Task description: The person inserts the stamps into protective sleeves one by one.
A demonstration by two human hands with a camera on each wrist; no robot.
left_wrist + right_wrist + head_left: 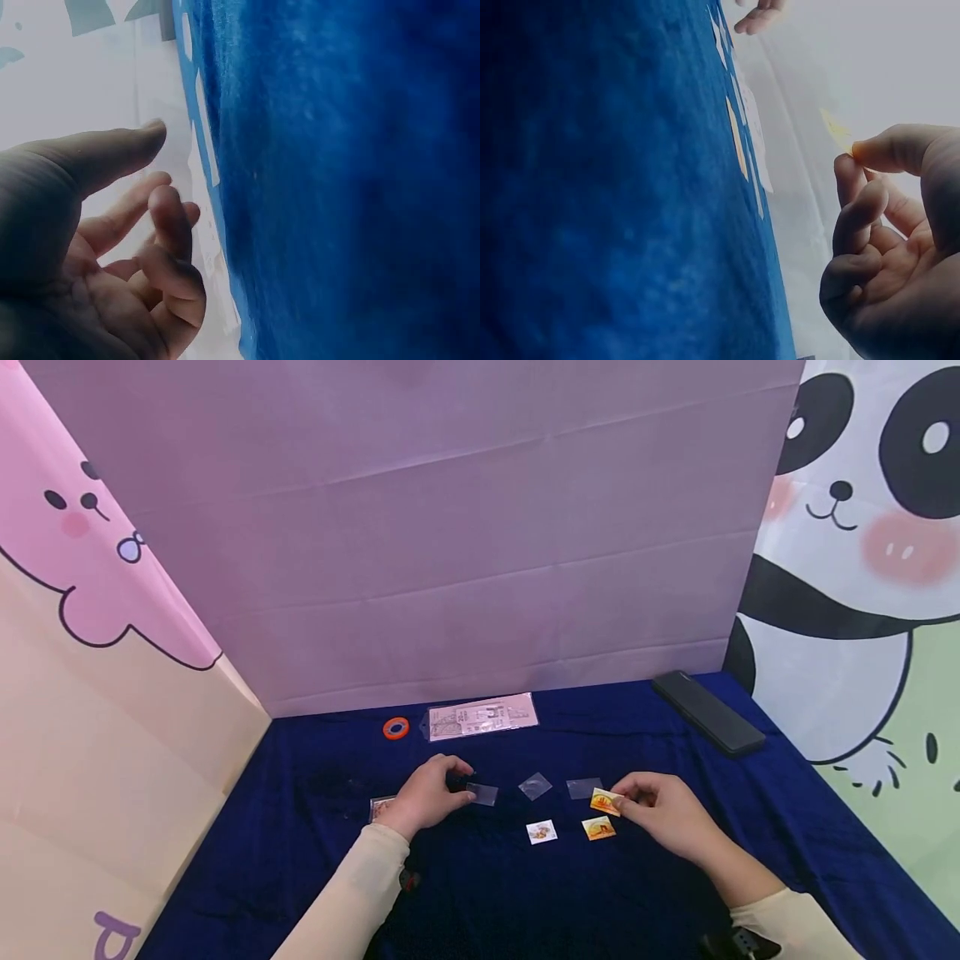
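Note:
Between thumb and fingertips my right hand (663, 810) pinches a small yellow stamp (604, 802), raised off the cloth in the right wrist view. Below it on the cloth lies another yellow stamp (598, 828), with a white stamp (542, 832) to its left. Three small clear sleeves lie in a row: one (584, 788) beside the held stamp, a tilted one (535, 787) in the middle, and one (483, 794) by the left thumb. My left hand (430, 793) holds nothing; its thumb and fingers are apart in the left wrist view.
An orange tape roll (396, 727) and a pink printed note in a clear sleeve (483, 717) lie at the back of the blue cloth (480, 893). A long black case (707, 712) lies back right. A sleeved reddish item (381, 807) shows partly behind the left wrist.

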